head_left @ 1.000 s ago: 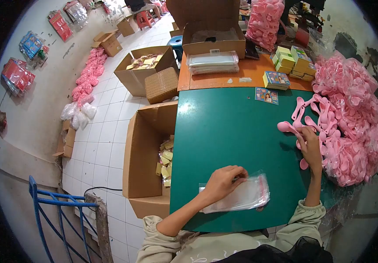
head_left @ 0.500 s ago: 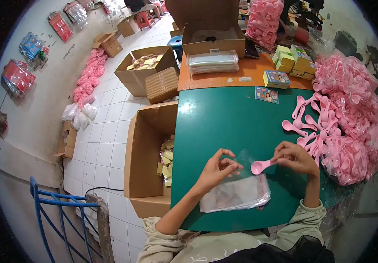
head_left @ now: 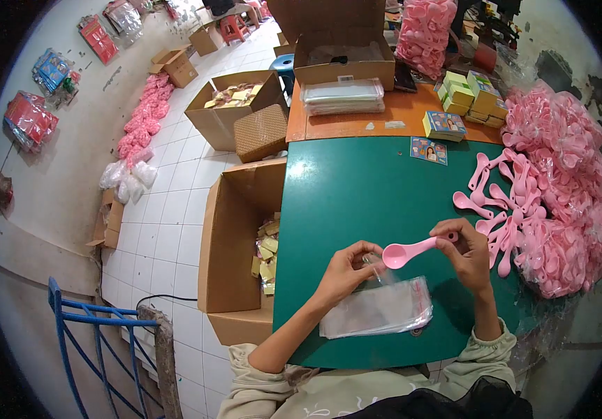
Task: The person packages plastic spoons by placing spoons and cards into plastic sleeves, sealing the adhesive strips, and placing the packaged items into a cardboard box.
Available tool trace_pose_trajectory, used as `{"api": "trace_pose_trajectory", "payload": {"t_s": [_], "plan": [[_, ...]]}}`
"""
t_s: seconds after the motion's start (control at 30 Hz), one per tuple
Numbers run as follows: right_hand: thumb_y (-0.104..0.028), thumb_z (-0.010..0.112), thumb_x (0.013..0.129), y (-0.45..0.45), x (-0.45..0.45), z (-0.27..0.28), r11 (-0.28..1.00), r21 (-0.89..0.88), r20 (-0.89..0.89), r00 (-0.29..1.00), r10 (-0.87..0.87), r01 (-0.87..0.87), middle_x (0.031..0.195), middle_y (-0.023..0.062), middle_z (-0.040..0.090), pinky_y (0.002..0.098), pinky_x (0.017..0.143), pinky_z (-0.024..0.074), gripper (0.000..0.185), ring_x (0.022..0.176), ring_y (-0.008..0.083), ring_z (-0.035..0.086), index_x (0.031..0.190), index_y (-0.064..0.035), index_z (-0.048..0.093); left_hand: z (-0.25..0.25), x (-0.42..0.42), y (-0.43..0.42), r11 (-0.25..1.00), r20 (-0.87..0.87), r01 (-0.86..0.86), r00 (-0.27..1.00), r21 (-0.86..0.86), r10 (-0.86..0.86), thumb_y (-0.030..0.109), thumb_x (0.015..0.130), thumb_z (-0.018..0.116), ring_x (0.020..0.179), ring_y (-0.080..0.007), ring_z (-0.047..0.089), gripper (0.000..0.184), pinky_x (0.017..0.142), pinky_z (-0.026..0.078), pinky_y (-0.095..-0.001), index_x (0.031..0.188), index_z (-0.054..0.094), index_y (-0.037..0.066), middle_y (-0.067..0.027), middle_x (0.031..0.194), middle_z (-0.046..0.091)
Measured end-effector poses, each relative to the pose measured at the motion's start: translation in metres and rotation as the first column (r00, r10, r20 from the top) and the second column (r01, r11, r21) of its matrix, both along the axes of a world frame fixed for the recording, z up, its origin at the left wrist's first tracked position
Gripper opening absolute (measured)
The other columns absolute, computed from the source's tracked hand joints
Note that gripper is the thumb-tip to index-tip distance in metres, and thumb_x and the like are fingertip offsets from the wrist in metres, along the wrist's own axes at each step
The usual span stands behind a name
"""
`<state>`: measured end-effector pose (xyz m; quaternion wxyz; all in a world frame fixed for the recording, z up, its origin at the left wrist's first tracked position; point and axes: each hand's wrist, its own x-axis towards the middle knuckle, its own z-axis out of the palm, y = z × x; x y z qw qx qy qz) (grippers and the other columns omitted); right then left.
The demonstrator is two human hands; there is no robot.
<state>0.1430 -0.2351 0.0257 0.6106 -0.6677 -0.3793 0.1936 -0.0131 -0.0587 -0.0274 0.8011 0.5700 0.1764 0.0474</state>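
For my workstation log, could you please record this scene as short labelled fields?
Left hand: holding a thin clear bag
Right hand: holding a pink spoon by its handle, scoop toward the left hand
Spoon touching bag: cannot tell
On green table: stack of clear bags, loose pink spoons, one picture card
Left of table: open cardboard box

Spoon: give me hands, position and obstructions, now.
Right hand gripping spoon by its handle. Left hand holding clear bag. Spoon's bowl close by bag; contact unclear. Nothing seen between them.
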Motion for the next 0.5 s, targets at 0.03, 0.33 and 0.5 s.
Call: {"api": "trace_pose_trajectory", "payload": {"t_s": [0.03, 0.33, 0.5], "plan": [[0.002, 0.061, 0.082, 0.0, -0.0005, 0.0004, 1.0, -0.003, 0.008, 1.0, 0.008, -0.008, 0.09, 0.0041, 0.059, 0.0188, 0.069, 0.0434, 0.014, 0.078, 0.0057, 0.051, 0.096, 0.0013, 0.06, 0.0002, 0.0001, -0.0004, 1.0, 0.006, -0.001, 1.0, -0.002, 0.001, 0.009, 0.083, 0.066, 0.081, -0.0097, 0.062, 0.026, 0.069, 0.05, -0.0213, 0.105, 0.055, 0.0, -0.0066, 0.092, 0.065], [0.004, 0.061, 0.081, -0.0011, 0.0002, 0.0027, 0.999, -0.004, 0.192, 0.981, 0.04, -0.04, 0.092, 0.008, 0.061, 0.0207, 0.07, 0.0452, 0.014, 0.078, 0.0083, 0.054, 0.095, 0.0014, 0.06, 0.0048, -0.0003, -0.0001, 1.0, 0.026, 0.004, 1.0, 0.008, -0.005, 0.009, 0.084, 0.065, 0.081, -0.013, 0.063, 0.029, 0.073, 0.051, -0.0248, 0.108, 0.053, -0.001, -0.0082, 0.094, 0.064], [0.003, 0.06, 0.082, -0.0008, -0.0038, 0.0044, 1.0, 0.018, 0.176, 0.984, 0.015, -0.018, 0.092, 0.0076, 0.061, 0.0207, 0.07, 0.0449, 0.013, 0.08, 0.0085, 0.055, 0.095, 0.0015, 0.059, 0.01, -0.001, 0.0005, 0.991, -0.007, 0.022, 1.0, 0.129, -0.021, 0.008, 0.084, 0.064, 0.081, -0.0115, 0.063, 0.027, 0.076, 0.05, -0.024, 0.108, 0.054, -0.001, -0.0073, 0.09, 0.065]]}}
